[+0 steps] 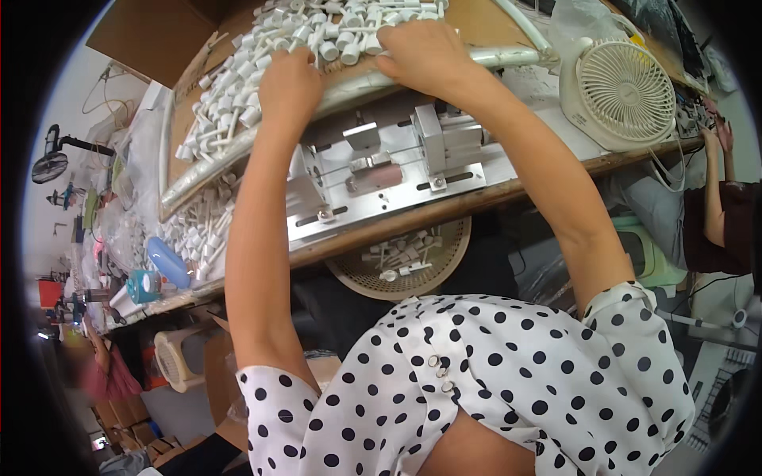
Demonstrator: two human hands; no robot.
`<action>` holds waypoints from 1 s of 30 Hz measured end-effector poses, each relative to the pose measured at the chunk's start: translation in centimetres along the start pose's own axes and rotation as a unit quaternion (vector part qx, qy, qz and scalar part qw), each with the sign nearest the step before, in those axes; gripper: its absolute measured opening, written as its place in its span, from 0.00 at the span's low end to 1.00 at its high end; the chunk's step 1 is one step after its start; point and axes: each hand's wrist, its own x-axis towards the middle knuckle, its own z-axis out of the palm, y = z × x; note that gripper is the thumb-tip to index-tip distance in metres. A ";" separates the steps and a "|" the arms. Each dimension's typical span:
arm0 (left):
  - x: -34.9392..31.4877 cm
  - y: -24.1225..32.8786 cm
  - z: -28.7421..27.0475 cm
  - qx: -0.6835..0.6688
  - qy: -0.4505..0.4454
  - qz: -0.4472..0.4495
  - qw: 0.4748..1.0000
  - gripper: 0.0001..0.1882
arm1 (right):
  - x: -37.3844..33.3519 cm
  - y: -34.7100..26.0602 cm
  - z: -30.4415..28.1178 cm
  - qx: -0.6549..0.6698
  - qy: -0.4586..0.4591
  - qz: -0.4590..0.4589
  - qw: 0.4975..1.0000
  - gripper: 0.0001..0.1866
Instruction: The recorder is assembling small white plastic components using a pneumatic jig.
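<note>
White plastic pieces, each a round cap with a thin stem (349,52), lie heaped in a shallow tray with a pale, wrapped rim (198,184). My left hand (290,86) is at the near part of this heap, its fingers curled closed, and what they hold is hidden. To its right, my right hand (425,57) reaches over the tray's rim with bent fingers and thumb close to a white cap; I cannot make out what is between them. Between my forearms, below the tray, sits a metal fixture (381,170) with upright blocks and thin rods.
Under the bench edge (508,190) a round beige basket (397,287) holds several similar white pieces. A white fan (623,91) stands at the right. More pieces (194,238) and a blue oval object (167,262) lie at the left. Another person's arm (713,182) shows far right.
</note>
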 end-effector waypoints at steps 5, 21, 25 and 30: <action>1.4 -1.3 1.1 0.017 -0.018 0.000 1.000 0.11 | -6.5 -2.2 -2.2 0.278 0.104 -0.142 0.944 0.07; -12.3 1.6 -5.6 -0.593 0.013 -0.211 0.777 0.08 | -8.4 -5.5 1.3 0.208 -0.067 -0.280 0.935 0.09; -16.2 2.7 -4.6 -0.524 0.059 -0.161 0.835 0.09 | -5.1 -2.5 -0.1 0.256 0.038 -0.215 0.942 0.13; -18.3 5.1 -3.1 -0.385 0.024 -0.083 0.919 0.13 | 0.9 2.9 1.0 -0.001 0.008 0.031 0.999 0.14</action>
